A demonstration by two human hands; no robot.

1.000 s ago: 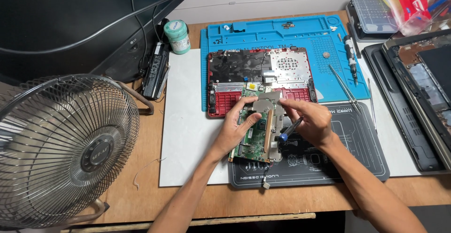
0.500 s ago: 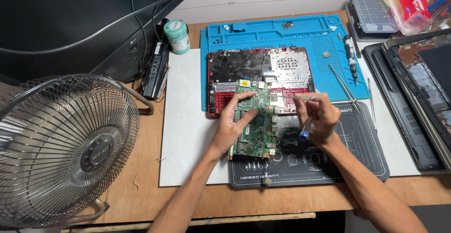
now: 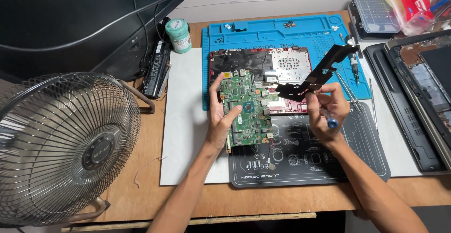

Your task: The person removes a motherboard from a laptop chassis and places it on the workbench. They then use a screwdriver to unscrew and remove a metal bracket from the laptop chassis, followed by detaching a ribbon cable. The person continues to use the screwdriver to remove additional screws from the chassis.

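My left hand [image 3: 220, 115] holds a green circuit board [image 3: 249, 110] by its left edge, tilted up above a black work mat [image 3: 329, 158]. My right hand [image 3: 329, 108] grips a long black metal heat sink piece [image 3: 315, 72], lifted off to the right of the board. A blue-handled screwdriver [image 3: 330, 120] is also tucked in the right hand's fingers. Behind the board lies an opened red laptop base [image 3: 282, 66] on a blue repair mat [image 3: 263, 31].
A metal desk fan [image 3: 61, 144] stands at the left. A dark monitor [image 3: 70, 22] fills the back left, with a green jar [image 3: 178, 35] and black battery [image 3: 156, 71] beside it. Another opened laptop [image 3: 418, 87], tweezers [image 3: 373, 104] and a parts box [image 3: 373, 12] sit at right.
The black heat sink piece has come off the green board; my right hand has raised it up and to the right. My left hand still holds the board, now tilted flatter.
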